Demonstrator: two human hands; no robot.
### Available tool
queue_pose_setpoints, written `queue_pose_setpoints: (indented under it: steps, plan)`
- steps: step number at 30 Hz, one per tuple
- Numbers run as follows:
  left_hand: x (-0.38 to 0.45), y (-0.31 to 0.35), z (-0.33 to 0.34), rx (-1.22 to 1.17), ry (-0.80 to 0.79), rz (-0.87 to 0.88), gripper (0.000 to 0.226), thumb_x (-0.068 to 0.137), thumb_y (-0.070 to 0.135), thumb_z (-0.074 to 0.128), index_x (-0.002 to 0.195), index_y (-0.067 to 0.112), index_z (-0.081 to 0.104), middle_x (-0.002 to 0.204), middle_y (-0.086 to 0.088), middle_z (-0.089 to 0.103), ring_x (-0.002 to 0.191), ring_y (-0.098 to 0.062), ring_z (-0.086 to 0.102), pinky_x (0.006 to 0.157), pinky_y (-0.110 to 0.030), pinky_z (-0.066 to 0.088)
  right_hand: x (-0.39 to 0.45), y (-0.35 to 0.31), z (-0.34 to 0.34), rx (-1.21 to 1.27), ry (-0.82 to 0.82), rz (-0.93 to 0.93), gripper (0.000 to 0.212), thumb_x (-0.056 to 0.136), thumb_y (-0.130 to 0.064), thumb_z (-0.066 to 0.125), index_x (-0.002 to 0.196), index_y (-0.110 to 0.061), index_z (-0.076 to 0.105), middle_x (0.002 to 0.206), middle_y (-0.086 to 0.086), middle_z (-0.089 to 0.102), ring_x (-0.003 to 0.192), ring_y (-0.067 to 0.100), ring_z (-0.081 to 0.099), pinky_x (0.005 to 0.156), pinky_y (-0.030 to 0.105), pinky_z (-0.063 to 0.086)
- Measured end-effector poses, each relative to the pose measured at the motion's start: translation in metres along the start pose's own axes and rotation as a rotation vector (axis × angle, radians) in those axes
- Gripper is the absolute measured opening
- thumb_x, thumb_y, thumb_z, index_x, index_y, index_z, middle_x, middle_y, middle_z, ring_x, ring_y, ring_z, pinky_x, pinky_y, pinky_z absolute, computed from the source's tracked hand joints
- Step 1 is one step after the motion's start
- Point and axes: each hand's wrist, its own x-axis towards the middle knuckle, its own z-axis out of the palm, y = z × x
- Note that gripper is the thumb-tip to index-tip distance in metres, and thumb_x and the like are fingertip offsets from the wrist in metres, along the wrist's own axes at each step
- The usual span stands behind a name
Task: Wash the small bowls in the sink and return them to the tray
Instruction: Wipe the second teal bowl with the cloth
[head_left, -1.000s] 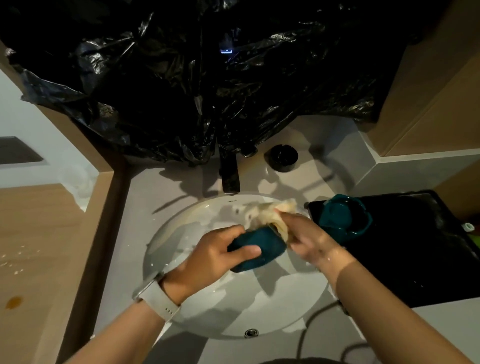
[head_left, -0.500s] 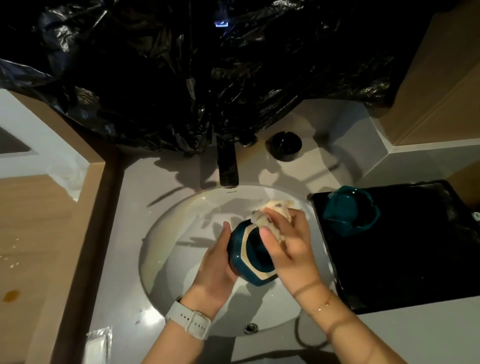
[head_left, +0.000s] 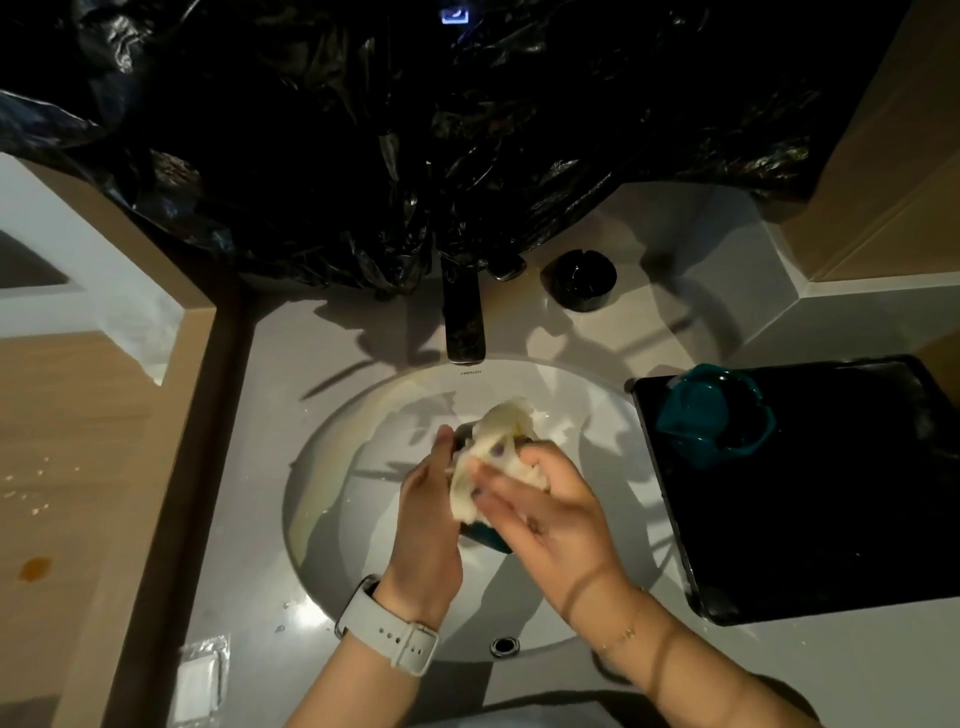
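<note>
Your left hand (head_left: 428, 512) cups a teal bowl (head_left: 485, 538) over the sink (head_left: 363, 415), your right hand (head_left: 545, 506) presses a pale cloth (head_left: 485, 457) on it, fingers nearly straight, another teal bowl (head_left: 714, 413) at the black tray's (head_left: 831, 519) far left corner.

Left arm: bare, no sleeve.
Left wrist: a white watch band (head_left: 387, 638) goes round it. The band is smooth and wide, with a row of small holes and a loop that tucks the end in.
Left hand (head_left: 426, 512): bare, no ring that can be seen.
Right arm: bare, no sleeve.
Right wrist: a very thin chain bracelet (head_left: 626, 631) with a tiny charm on it.
Right hand (head_left: 550, 512): bare. The fingers (head_left: 501, 491) have dark nails; the exact colour is hard to tell in the dim light.
</note>
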Motion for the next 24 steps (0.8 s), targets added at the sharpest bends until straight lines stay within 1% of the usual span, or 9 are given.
queue_pose_setpoints:
  steps: [2, 4, 7, 9, 11, 14, 17, 22, 24]
  plan:
    - [-0.003, 0.004, 0.006, 0.075, 0.074, 0.036, 0.036, 0.103, 0.033, 0.043, 0.106, 0.005, 0.065, 0.091, -0.012, 0.073, 0.082, -0.024, 0.071, 0.078, -0.043, 0.055, 0.014, 0.005, 0.000, -0.038, 0.065, -0.014, 0.024, 0.087, -0.039, 0.057, 0.108, -0.035, 0.069, 0.108, -0.019, 0.050, 0.105, 0.004, 0.054, 0.093, 0.019, 0.044]
    - [-0.005, 0.006, 0.007, 0.087, 0.130, 0.050, 0.046, 0.102, 0.040, 0.042, 0.101, 0.002, 0.069, 0.093, -0.021, 0.072, 0.089, -0.039, 0.068, 0.085, -0.052, 0.053, 0.028, 0.016, 0.001, -0.181, 0.162, 0.035, 0.022, 0.087, -0.037, 0.056, 0.101, -0.043, 0.072, 0.102, -0.003, 0.055, 0.101, 0.016, 0.059, 0.090, 0.032, 0.048]
    - [-0.005, 0.010, 0.004, 0.086, 0.173, 0.055, 0.046, 0.102, 0.041, 0.040, 0.095, 0.009, 0.073, 0.085, -0.012, 0.076, 0.081, -0.030, 0.072, 0.078, -0.040, 0.056, 0.022, 0.027, -0.004, -0.206, 0.162, 0.090, 0.025, 0.087, -0.025, 0.064, 0.085, -0.048, 0.073, 0.097, 0.013, 0.057, 0.095, 0.024, 0.062, 0.082, 0.025, 0.050]
    - [0.002, 0.010, -0.001, -0.014, 0.205, -0.003, 0.042, 0.102, 0.038, 0.044, 0.089, 0.010, 0.072, 0.074, -0.006, 0.075, 0.068, -0.020, 0.071, 0.065, -0.027, 0.054, 0.005, 0.024, 0.003, -0.177, 0.116, 0.114, 0.026, 0.087, -0.020, 0.068, 0.087, -0.046, 0.072, 0.101, 0.003, 0.061, 0.097, 0.016, 0.062, 0.081, 0.018, 0.049]
    - [0.007, 0.008, -0.008, -0.070, 0.199, -0.060, 0.038, 0.101, 0.036, 0.047, 0.084, 0.012, 0.070, 0.065, -0.002, 0.073, 0.058, -0.014, 0.069, 0.057, -0.025, 0.051, -0.016, 0.017, 0.011, -0.106, 0.067, 0.120, 0.016, 0.087, -0.027, 0.064, 0.098, -0.037, 0.070, 0.097, -0.012, 0.059, 0.096, 0.004, 0.059, 0.080, 0.011, 0.046]
    - [0.005, 0.002, -0.010, -0.144, 0.151, -0.118, 0.036, 0.101, 0.035, 0.047, 0.087, 0.012, 0.070, 0.070, -0.005, 0.074, 0.063, -0.017, 0.071, 0.064, -0.031, 0.053, -0.021, 0.012, 0.013, -0.057, 0.013, 0.107, 0.018, 0.086, -0.027, 0.061, 0.099, -0.021, 0.071, 0.086, -0.019, 0.051, 0.087, -0.004, 0.054, 0.073, 0.004, 0.040]
    - [0.002, 0.002, -0.006, -0.241, 0.093, -0.221, 0.037, 0.101, 0.036, 0.047, 0.087, 0.011, 0.071, 0.074, -0.007, 0.075, 0.064, -0.019, 0.071, 0.069, -0.036, 0.052, 0.006, 0.004, 0.003, -0.108, 0.031, 0.055, 0.018, 0.086, -0.022, 0.066, 0.096, -0.009, 0.074, 0.089, -0.019, 0.054, 0.092, 0.003, 0.054, 0.079, 0.006, 0.041]
    - [0.013, 0.014, -0.024, -0.359, 0.058, -0.132, 0.037, 0.100, 0.035, 0.046, 0.095, 0.008, 0.072, 0.093, -0.013, 0.075, 0.083, -0.025, 0.072, 0.082, -0.038, 0.052, 0.010, 0.004, -0.016, -0.172, 0.019, 0.109, 0.017, 0.085, -0.026, 0.057, 0.087, -0.022, 0.074, 0.098, -0.002, 0.066, 0.091, 0.011, 0.060, 0.079, 0.015, 0.047]
    - [0.015, 0.018, -0.026, -0.354, 0.087, -0.124, 0.035, 0.098, 0.035, 0.049, 0.099, 0.007, 0.070, 0.094, -0.015, 0.073, 0.083, -0.027, 0.071, 0.077, -0.038, 0.056, 0.000, -0.011, -0.007, -0.108, -0.040, 0.056, 0.020, 0.086, -0.026, 0.055, 0.093, -0.020, 0.072, 0.099, -0.010, 0.062, 0.093, -0.002, 0.053, 0.081, 0.003, 0.040]
